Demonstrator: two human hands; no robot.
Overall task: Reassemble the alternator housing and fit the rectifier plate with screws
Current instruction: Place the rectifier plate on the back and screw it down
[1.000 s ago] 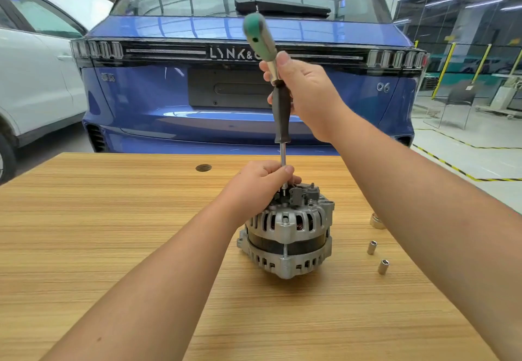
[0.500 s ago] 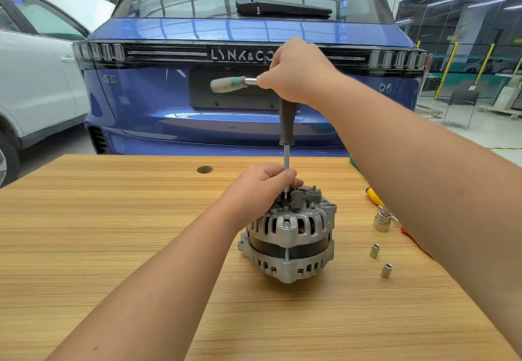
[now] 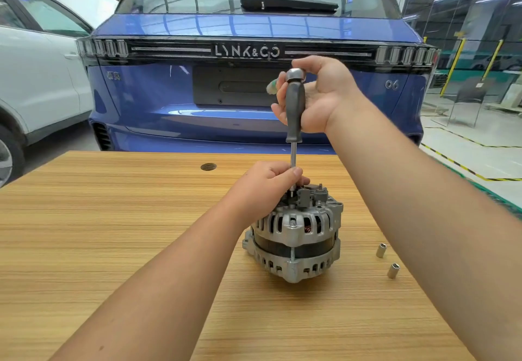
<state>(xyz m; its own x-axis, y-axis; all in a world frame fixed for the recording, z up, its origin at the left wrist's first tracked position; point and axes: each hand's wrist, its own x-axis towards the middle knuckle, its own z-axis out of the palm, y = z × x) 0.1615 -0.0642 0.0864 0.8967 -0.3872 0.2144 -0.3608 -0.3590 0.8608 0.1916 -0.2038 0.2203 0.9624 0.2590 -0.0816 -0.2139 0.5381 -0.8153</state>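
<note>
A silver alternator (image 3: 296,236) stands on the wooden table (image 3: 113,219), with the rectifier plate (image 3: 313,195) and its studs on top. A driver with a dark grey handle (image 3: 294,106) stands upright over the plate, tip down. My left hand (image 3: 265,188) pinches its steel shaft (image 3: 293,157) just above the plate and hides the tip and any screw. My right hand (image 3: 322,98) curls round the top of the tool from behind. A blurred green grip (image 3: 271,87) shows at its fingertips.
Two small metal sockets (image 3: 381,250) (image 3: 393,270) lie on the table right of the alternator, close to my right forearm. A round hole (image 3: 208,166) sits near the table's far edge. A blue car (image 3: 169,101) and a white car (image 3: 34,78) stand behind.
The green grip has swung from upright, out to the left, then round behind the grey handle with my right hand. My left hand has stayed on the shaft.
</note>
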